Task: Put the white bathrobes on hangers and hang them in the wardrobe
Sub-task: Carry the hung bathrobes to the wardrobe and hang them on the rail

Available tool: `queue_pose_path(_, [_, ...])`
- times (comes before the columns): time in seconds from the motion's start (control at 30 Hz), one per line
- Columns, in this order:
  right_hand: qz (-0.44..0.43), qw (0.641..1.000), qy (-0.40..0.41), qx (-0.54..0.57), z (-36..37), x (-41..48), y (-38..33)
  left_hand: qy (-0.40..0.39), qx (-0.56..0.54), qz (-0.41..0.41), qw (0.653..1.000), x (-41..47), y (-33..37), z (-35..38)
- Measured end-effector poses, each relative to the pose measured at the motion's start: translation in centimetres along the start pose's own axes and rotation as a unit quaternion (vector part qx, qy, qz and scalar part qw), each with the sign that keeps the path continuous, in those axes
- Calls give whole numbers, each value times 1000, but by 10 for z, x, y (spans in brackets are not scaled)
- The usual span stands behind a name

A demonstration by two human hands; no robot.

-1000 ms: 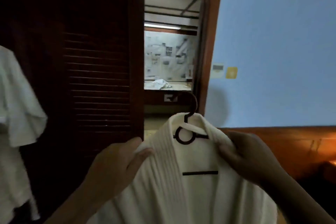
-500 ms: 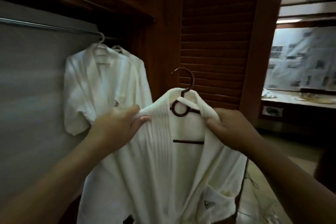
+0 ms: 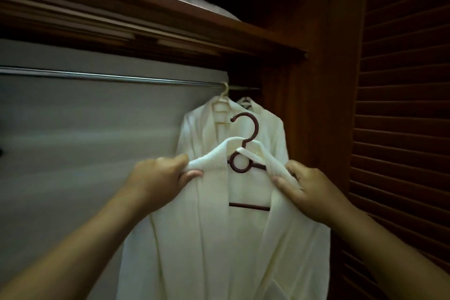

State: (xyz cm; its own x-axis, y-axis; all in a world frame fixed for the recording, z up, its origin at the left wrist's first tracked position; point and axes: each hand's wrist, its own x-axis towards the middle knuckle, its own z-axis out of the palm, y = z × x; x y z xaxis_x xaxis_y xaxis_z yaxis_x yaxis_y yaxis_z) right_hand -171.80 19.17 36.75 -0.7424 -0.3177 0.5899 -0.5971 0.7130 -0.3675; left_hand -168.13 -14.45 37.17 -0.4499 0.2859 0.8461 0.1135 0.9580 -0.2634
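A white bathrobe hangs on a dark brown hanger that I hold up in front of the wardrobe. My left hand grips the robe's left shoulder over the hanger arm. My right hand grips the right shoulder the same way. The hanger's hook is free, below the metal rail. Behind it, two white bathrobes hang on the rail at its right end, the front one on a cream hanger.
A wooden shelf runs above the rail with something pale lying on it. The wardrobe's grey back wall shows to the left. A dark louvred door stands at the right, close to my right arm.
My view has swung left from the doorway into the wardrobe. Both hands have carried the robe on its hanger up and closer to the rail and the hanging robes.
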Motion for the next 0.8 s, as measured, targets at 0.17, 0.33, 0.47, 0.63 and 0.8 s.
queue_pose_path(0.17, [-57,998,15,-14,32,45,8,-40,25,-60,997,-8,-21,9])
queue_pose_path(0.33, [-89,996,14,-18,65,89,10,-116,63,-90,987,2,-48,15])
queue_pose_path(0.47, [-100,995,13,-24,78,134,6,-117,64,-112,985,10,-74,39])
queue_pose_path(0.63, [-111,992,10,-55,94,195,-10,-132,73,-142,978,35,-123,79])
queue_pose_path(0.8, [-97,990,44,-90,112,263,-24,-135,34,-133,981,80,-179,114])
